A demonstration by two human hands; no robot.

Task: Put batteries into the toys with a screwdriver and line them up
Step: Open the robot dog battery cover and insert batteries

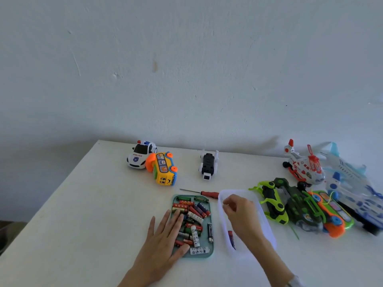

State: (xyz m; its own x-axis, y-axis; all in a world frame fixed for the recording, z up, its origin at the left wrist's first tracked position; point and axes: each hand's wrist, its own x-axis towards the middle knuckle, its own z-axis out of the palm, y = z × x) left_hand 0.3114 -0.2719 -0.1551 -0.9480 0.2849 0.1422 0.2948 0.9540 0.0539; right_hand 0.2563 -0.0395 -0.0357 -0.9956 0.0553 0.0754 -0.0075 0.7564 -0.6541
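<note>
A teal tray (209, 254) holds several loose batteries (193, 212). My left hand (163, 241) lies flat on the tray's left side, its straight fingers resting on the batteries. A red-handled screwdriver (208, 193) lies just beyond the tray. To the right is a pale translucent tray (268, 230) with one dark battery (231, 239) in it. My right hand (240, 212) hovers over that tray with fingertips curled together; nothing shows between them. A black and white toy (209, 165) lies belly-up further back.
A police car (139, 155) and a yellow bus (163, 169) sit at the back left. At the right are piled a red and white aircraft (302, 166), a lime green toy (273, 201), a dark green one (298, 201), an orange and green one (329, 212) and a blue plane (352, 187).
</note>
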